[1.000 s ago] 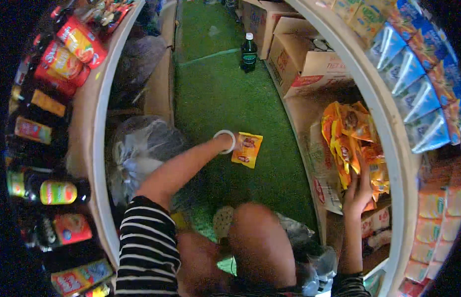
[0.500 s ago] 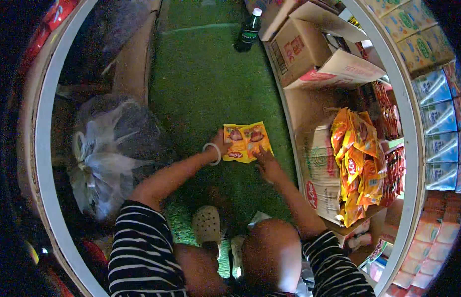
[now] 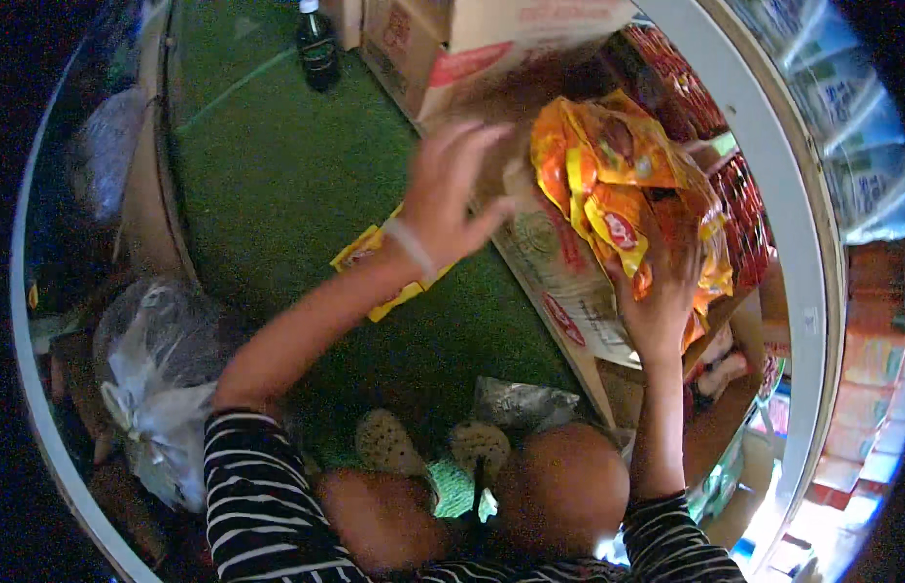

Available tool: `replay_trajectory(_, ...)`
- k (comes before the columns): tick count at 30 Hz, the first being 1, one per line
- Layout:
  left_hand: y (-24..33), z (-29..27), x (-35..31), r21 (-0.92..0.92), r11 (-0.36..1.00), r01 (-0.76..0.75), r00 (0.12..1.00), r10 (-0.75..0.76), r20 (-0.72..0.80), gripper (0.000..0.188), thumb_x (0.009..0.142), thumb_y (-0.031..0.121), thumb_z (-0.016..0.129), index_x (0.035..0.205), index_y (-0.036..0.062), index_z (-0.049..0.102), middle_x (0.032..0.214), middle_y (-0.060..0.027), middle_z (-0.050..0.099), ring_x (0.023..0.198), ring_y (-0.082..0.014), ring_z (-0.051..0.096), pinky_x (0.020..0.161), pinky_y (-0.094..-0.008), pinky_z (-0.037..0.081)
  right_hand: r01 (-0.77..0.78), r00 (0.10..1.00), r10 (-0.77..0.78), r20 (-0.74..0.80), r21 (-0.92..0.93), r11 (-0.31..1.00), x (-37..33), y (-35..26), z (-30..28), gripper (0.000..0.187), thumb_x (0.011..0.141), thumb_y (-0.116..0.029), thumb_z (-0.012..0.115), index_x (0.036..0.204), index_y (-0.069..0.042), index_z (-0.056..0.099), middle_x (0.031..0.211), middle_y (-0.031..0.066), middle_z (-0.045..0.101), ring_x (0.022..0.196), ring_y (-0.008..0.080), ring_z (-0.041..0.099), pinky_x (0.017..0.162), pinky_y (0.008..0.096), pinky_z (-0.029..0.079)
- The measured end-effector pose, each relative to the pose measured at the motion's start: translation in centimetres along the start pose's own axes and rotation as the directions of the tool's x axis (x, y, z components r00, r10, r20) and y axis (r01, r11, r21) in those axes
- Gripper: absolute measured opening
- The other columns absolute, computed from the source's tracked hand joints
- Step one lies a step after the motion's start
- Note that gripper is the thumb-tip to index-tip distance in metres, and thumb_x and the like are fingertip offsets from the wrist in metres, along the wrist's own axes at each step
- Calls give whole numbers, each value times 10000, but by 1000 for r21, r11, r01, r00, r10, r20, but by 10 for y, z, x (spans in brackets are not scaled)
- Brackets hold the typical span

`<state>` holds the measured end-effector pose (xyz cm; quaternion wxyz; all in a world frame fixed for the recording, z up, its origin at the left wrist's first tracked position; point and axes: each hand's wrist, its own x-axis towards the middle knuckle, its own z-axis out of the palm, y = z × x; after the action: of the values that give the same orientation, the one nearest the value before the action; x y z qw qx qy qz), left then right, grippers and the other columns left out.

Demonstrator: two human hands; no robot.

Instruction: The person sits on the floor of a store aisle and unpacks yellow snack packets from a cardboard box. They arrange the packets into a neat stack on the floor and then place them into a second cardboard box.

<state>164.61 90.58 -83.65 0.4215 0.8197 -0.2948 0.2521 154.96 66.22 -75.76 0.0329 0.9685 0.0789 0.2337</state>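
Observation:
My left hand point(image 3: 454, 199) is raised over the green floor, fingers spread and blurred, with nothing in it. Below it lies a flat strip of yellow sachets point(image 3: 360, 250), partly hidden by my wrist and forearm. On the right, a heap of orange and yellow packets point(image 3: 618, 185) rests on a flattened carton point(image 3: 566, 255). My right hand point(image 3: 663, 291) reaches onto the near side of this heap, its fingers closed around packets; some fingertips are hidden among them.
A dark bottle with a white cap point(image 3: 317, 49) stands at the back. Beyond the heap is an open cardboard box point(image 3: 404, 58). A knotted clear plastic bag point(image 3: 156, 408) sits at left. My clogs point(image 3: 384, 442) are near the front. Red sachets point(image 3: 681, 83) line the right side.
Both hands have left the yellow strip, which stays on the floor. My right hand has moved right onto the packet heap; my left has lifted and opened. The view has turned rightward.

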Motion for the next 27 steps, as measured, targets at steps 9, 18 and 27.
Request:
replay_trajectory(9, 44, 77, 101, 256, 959, -122, 947, 35, 320, 558, 731, 416, 674, 1234, 216, 538, 1095, -180, 593, 984, -338, 586, 866, -451, 452, -16, 997, 17, 79, -9, 1000, 20, 13, 27, 656, 744, -419, 667, 1292, -122, 464, 1293, 144, 490, 1220, 345, 422, 1057, 513, 208)
replay_trajectory(18, -22, -54, -1, -774, -30, 632, 541, -699, 468, 464, 856, 384, 597, 1142, 21, 548, 990, -114, 653, 840, -221, 658, 724, -338, 557, -88, 956, 224, -191, 542, 836, 14, -50, -13, 236, 887, -59, 523, 1104, 0, 595, 1000, 192, 650, 907, 321, 643, 806, 356, 499)
replay_trajectory(27, -103, -32, -170, 129, 292, 948, 197, -854, 482, 405, 819, 240, 643, 1143, 27, 525, 1007, -155, 628, 891, -305, 635, 740, -420, 531, 69, 785, -421, 455, 611, 788, -24, -157, 148, 503, 870, -207, 548, 1344, -121, 401, 1308, 204, 456, 1069, 377, 545, 867, 440, 464)
